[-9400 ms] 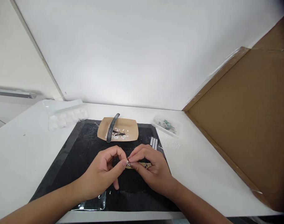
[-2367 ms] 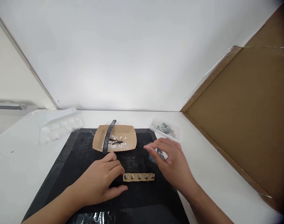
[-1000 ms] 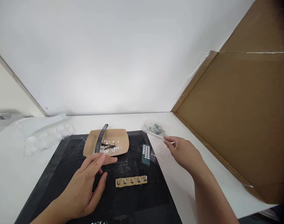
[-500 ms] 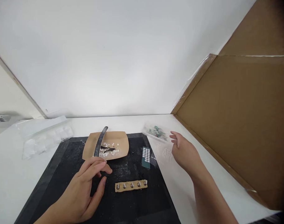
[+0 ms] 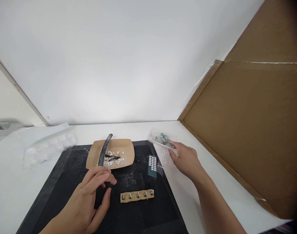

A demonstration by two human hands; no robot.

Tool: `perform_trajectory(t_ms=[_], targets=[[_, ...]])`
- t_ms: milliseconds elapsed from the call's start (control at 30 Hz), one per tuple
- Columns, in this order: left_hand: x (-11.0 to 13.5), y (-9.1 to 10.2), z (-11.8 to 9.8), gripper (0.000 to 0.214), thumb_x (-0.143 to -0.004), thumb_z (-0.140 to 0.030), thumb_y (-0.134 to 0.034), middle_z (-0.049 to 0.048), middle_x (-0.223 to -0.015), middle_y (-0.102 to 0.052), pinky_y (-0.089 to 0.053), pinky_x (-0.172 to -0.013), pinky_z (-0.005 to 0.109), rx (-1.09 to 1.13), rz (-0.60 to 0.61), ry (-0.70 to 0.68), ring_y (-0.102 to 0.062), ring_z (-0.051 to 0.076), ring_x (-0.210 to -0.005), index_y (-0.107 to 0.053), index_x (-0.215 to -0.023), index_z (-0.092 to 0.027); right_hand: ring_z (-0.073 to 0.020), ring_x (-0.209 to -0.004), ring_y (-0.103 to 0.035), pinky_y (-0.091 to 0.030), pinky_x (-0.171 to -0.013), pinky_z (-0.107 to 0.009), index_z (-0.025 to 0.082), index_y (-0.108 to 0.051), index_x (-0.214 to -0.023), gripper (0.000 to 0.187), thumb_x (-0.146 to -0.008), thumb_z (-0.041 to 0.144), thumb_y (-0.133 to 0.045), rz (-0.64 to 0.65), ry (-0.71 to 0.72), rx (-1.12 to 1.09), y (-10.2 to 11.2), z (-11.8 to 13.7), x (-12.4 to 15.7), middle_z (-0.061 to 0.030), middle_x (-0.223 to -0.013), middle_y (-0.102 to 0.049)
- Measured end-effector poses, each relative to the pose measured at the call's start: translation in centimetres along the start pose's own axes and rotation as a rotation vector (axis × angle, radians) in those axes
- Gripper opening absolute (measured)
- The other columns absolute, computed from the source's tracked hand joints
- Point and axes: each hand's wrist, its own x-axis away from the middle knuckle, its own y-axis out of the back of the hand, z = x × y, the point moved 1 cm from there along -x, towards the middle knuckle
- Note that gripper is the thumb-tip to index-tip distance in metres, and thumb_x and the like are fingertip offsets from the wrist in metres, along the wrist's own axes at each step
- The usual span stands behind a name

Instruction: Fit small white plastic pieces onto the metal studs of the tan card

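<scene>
My left hand (image 5: 89, 198) rests on the black mat (image 5: 65, 182) with its fingers loosely spread and nothing in it, just left of a tan strip (image 5: 137, 196) carrying a row of small metal studs. My right hand (image 5: 186, 159) reaches to the right of the mat, palm down, fingertips touching the near edge of a clear plastic tray (image 5: 160, 139) of green and white bits. A clear sheet of small white pieces (image 5: 168, 159) lies under that hand. Whether its fingers grip anything is hidden.
A brown paper tray (image 5: 127, 152) at the mat's far edge holds white bits, a dark tool and a grey nail file (image 5: 103, 152). A dark sticker sheet with white dots (image 5: 152, 161) lies beside it. A clear compartment box (image 5: 46, 146) stands far left. A cardboard panel (image 5: 248, 130) walls the right.
My right hand set the studded strip down, moved right off the mat, and now touches the clear tray. My left hand let go and rests on the mat.
</scene>
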Motion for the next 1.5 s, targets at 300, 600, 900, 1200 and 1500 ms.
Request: perform_trajectory(t_ms=[300,600,900,1200,1500], targets=[[-0.1,0.0,-0.3,0.069,-0.091,0.005,-0.054,0.0094,-0.110,-0.069,-0.062,-0.080,0.030,-0.049,-0.004,0.023,-0.059,0.024,-0.120,-0.041,-0.152,-0.025,-0.0302,-0.122,-0.071,-0.039,-0.115,-0.055,0.023,-0.065,-0.132,0.037,-0.103,0.037,-0.048,-0.040,-0.007,-0.068,0.2,-0.3,-0.1,-0.0109,-0.129,-0.077],[0.1,0.3,-0.4,0.050,-0.093,0.004,-0.055,0.0092,-0.110,-0.071,-0.057,-0.102,0.040,-0.192,0.061,-0.043,-0.059,0.025,-0.123,-0.053,-0.137,-0.020,-0.0289,-0.094,-0.074,-0.049,-0.075,-0.038,0.027,-0.075,-0.111,0.033,-0.095,0.051,-0.059,-0.270,-0.156,-0.271,1.6,-1.6,-0.2,-0.0057,-0.103,-0.082],[-0.4,0.2,-1.0,0.034,-0.093,0.002,-0.060,0.0101,-0.104,-0.073,-0.053,-0.103,0.040,-0.240,0.083,-0.155,-0.063,0.025,-0.112,-0.065,-0.122,-0.014,-0.0253,-0.083,-0.072,-0.045,-0.063,-0.033,0.030,-0.077,-0.105,0.036,-0.101,0.047,-0.045,-0.305,-0.343,-0.358,3.1,-2.1,0.0,-0.0021,-0.095,-0.083],[-0.6,0.3,-1.1,0.035,-0.093,0.001,-0.059,0.0093,-0.101,-0.075,-0.057,-0.098,0.040,-0.251,0.071,-0.145,-0.068,0.025,-0.106,-0.064,-0.123,-0.017,-0.0268,-0.104,-0.076,-0.054,-0.080,-0.037,0.023,-0.056,-0.146,0.047,-0.104,0.031,-0.037,-0.261,-0.125,-0.321,1.3,-2.8,-0.8,-0.0079,-0.120,-0.080],[-0.6,0.3,-1.0,0.038,-0.092,0.004,-0.058,0.0086,-0.103,-0.074,-0.056,-0.101,0.038,-0.235,0.059,-0.141,-0.065,0.024,-0.112,-0.060,-0.124,-0.016,-0.0283,-0.118,-0.072,-0.052,-0.101,-0.044,0.019,-0.064,-0.139,0.044,-0.102,0.040,-0.049,-0.144,-0.005,-0.108,0.4,-3.7,-3.0,-0.0112,-0.134,-0.076]])
